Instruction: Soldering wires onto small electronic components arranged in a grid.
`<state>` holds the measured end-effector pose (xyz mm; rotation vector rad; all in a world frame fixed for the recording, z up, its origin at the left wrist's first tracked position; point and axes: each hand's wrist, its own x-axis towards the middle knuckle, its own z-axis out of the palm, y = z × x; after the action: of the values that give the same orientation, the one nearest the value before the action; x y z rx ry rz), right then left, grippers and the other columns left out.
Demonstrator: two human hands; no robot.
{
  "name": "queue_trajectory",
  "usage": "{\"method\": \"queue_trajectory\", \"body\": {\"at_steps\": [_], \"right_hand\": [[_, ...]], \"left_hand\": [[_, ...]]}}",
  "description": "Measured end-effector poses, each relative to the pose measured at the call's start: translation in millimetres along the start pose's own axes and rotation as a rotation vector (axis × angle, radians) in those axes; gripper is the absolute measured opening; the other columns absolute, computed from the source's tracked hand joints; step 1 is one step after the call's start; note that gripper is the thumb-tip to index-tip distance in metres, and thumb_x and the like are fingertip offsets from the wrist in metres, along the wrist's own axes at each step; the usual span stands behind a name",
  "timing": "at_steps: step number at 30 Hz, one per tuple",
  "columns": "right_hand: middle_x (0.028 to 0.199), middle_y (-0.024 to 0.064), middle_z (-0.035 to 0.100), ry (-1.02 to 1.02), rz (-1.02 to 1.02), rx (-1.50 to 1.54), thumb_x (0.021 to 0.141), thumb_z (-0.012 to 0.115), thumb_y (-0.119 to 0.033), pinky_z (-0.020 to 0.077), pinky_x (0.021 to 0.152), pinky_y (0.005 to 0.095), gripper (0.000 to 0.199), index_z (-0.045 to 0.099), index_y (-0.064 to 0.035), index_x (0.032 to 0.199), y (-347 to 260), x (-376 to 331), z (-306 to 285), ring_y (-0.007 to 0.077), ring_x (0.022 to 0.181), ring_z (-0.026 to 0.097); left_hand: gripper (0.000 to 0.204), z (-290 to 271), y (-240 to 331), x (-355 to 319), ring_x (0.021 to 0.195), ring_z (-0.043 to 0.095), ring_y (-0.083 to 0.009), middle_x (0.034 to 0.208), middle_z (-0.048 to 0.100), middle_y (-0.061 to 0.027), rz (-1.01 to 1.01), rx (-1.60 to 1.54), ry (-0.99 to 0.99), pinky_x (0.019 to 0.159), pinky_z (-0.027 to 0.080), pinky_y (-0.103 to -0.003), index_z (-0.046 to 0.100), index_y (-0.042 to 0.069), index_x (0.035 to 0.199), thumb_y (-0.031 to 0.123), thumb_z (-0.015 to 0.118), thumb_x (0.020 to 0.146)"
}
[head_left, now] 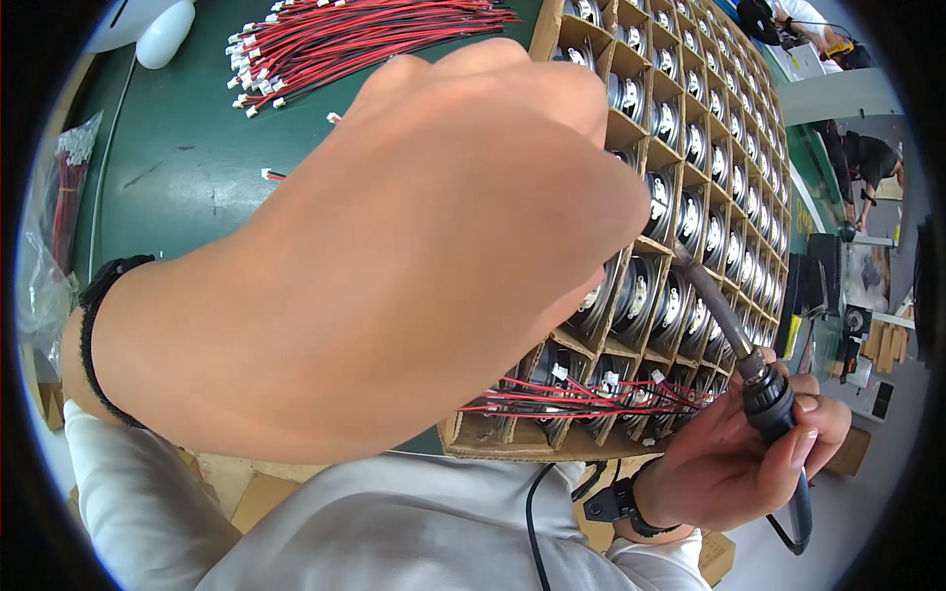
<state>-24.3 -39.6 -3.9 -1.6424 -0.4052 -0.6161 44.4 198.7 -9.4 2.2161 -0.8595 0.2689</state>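
A bundle of red-and-black wire leads [365, 39] lay at the far edge of the green tabletop [187, 158]. The left hand [394, 246] loomed close, fingers curled down over a cardboard grid tray of small speakers [690, 197]; whatever it pinched was hidden. The right hand [749, 453] was closed around a soldering iron [759, 384] near the tray's front edge.

A dark soldering iron [759, 384] slants from lower right up to the left, tip hidden. It reaches into a cardboard tray [552, 39] of small round speakers [680, 217], upright in rows, on the green worktop's right side.
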Motion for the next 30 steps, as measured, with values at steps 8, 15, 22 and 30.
{"method": "queue_trajectory", "body": {"at_steps": [8,15,22,30], "right_hand": [[0.075,0.0054,0.046,0.097,0.026,-0.196,0.096,0.056,-0.032,0.0409,0.076,0.0379,0.029,0.041,-0.0082,0.101,1.1,-0.6,2.3,0.0138,0.069,0.044],[0.071,0.0042,0.047,0.030,0.017,-0.151,0.095,0.061,-0.033,0.0405,0.074,0.0376,0.029,0.042,-0.0102,0.100,0.2,1.6,2.2,0.0135,0.062,0.045],[0.065,0.0018,0.034,0.057,0.015,-0.113,0.088,0.054,-0.023,0.0328,0.071,0.0385,0.019,0.043,-0.0076,0.090,-3.2,0.2,11.7,0.0138,0.061,0.031],[0.063,0.0020,0.036,-0.050,-0.031,-0.113,0.085,0.059,-0.024,0.0325,0.066,0.0374,0.024,0.042,-0.0078,0.088,-2.0,-2.3,13.5,0.0125,0.056,0.030]], "left_hand": [[0.012,0.6,2.4,2.2,0.074,0.054,-0.0226,0.086,0.058,-0.0039,-0.188,-0.433,0.047,0.073,0.040,-0.035,0.062,0.006,0.085,0.001,0.067,0.075],[0.011,-10.7,-1.0,2.6,0.074,0.054,-0.0232,0.085,0.058,-0.0057,0.029,-0.084,-0.117,0.070,0.041,-0.035,0.062,0.007,0.081,0.002,0.068,0.073],[0.012,-4.6,5.8,3.8,0.076,0.051,-0.0232,0.088,0.051,-0.0053,-0.034,-0.058,-0.131,0.070,0.040,-0.036,0.061,0.008,0.076,0.002,0.069,0.070],[0.013,-2.0,8.1,3.5,0.079,0.049,-0.0234,0.089,0.049,-0.0050,-0.054,-0.032,-0.138,0.073,0.039,-0.035,0.060,0.009,0.076,0.003,0.069,0.069]]}}
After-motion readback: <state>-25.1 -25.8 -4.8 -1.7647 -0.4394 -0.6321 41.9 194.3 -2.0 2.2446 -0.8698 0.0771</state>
